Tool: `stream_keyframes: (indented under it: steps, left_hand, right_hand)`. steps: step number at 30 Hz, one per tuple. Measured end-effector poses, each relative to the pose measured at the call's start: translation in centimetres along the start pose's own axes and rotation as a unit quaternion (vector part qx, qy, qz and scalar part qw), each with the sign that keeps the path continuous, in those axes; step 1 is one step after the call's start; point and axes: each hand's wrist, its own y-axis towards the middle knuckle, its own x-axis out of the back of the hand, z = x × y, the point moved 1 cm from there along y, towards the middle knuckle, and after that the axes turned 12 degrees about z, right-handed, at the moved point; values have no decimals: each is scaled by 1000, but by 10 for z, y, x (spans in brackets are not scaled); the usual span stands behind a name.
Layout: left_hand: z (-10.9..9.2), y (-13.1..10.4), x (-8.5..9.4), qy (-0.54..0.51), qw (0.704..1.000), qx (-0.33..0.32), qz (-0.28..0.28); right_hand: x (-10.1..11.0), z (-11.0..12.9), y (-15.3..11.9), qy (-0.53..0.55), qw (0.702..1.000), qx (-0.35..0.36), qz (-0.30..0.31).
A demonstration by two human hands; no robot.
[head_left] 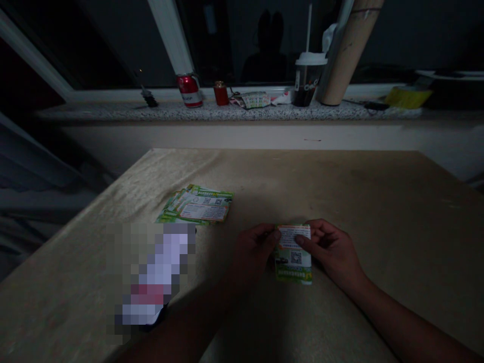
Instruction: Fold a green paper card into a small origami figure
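Note:
Between my two hands is a green and white printed card with a QR code, held just above the table. My left hand pinches its upper left edge, thumb on the front. On the opposite side, my right hand grips the card with the thumb across its printed face and the fingers behind. Whether it is a single card or several together I cannot tell. To the left, a fanned pile of similar green and white cards lies on the table.
A blurred-out phone-like object lies on the cloth-covered table near my left forearm. Along the granite window sill stand a red can, a small orange jar, crumpled wrappers, a lidded cup with a straw and a cardboard tube.

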Motion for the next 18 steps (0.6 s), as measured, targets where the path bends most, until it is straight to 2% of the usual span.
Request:
stream_keyframes:
  steps: [18]
  left_hand:
    - [-1, 1, -1, -21, 1000, -2, 3]
  right_hand:
    - [0, 1, -1, -23, 1000, 8, -2]
